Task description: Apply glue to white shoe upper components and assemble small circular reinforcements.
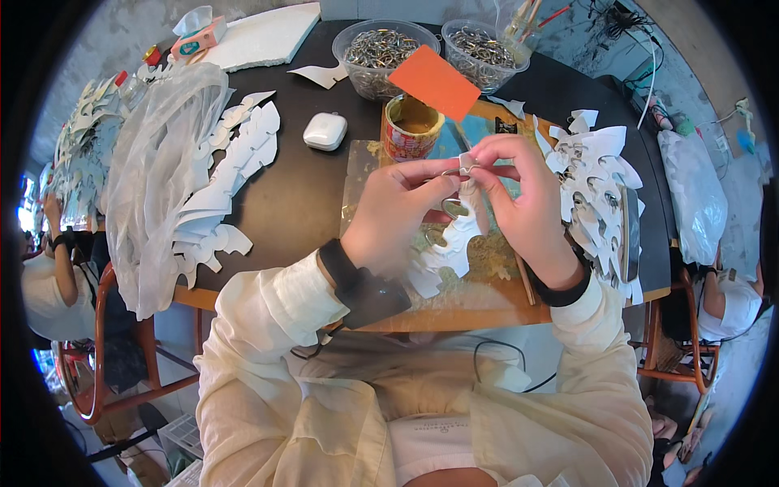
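Note:
My left hand [393, 207] is closed, thumb and forefinger pinching a small metal ring. My right hand [523, 207] is closed too, its fingertips on the narrow tab of a white cut piece [465, 161] that looks like leather. The two hands meet at this tab, and the fingers partly hide the ring. Just below them, a fanned row of white cut pieces [448, 246] lies on the work board [479, 280], with metal rings among them. Beyond my hands stands an open tin of yellowish paste [412, 130], an orange card [436, 84] over its rim.
Two clear tubs of metal rings [385, 50] stand at the back. White pieces with rings [592, 195] are heaped at right; overlapping white pieces [223, 191] and a plastic bag [154, 187] lie at left. A white case [324, 131] sits mid-table. Other people sit at both sides.

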Tool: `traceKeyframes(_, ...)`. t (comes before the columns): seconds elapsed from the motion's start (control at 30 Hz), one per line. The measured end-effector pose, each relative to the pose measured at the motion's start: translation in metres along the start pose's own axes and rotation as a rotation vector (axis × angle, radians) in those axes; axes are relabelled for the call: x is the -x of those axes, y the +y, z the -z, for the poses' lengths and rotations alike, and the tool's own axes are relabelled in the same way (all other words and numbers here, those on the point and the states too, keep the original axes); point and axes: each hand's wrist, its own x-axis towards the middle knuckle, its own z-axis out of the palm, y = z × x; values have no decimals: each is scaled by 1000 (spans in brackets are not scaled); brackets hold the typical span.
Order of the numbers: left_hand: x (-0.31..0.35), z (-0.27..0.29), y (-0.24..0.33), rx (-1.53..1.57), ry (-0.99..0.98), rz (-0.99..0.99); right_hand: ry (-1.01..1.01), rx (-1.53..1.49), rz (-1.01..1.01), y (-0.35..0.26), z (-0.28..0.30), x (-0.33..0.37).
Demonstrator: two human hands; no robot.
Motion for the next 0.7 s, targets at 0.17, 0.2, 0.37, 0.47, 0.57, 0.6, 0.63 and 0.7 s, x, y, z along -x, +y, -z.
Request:
traceKeyframes(0.17,-1,0,-1,-13,-1,-8,-39,278,245,-5,6,-4)
traceKeyframes(0.2,-1,0,-1,-15,2,-3,-66,340,337,-6,8,-5)
traceKeyframes(0.37,-3,2,-5,-27,-23,-16,-58,374,203,-4,10,-1)
traceKeyframes(0.47,-4,-1,-7,-7,-15,-45,-35,381,170,-3,12,0)
traceKeyframes(0.57,-5,-1,-7,16,-9,-78,-7,370,165,-2,9,-2)
traceKeyframes(0.6,-4,-2,-7,18,-8,-87,11,359,169,-2,9,-3)
traceKeyframes(0.63,-3,-3,-6,19,-8,-86,9,360,169,-3,9,-5)
traceKeyframes(0.7,0,-5,-6,4,-9,-91,38,395,222,-4,9,-7)
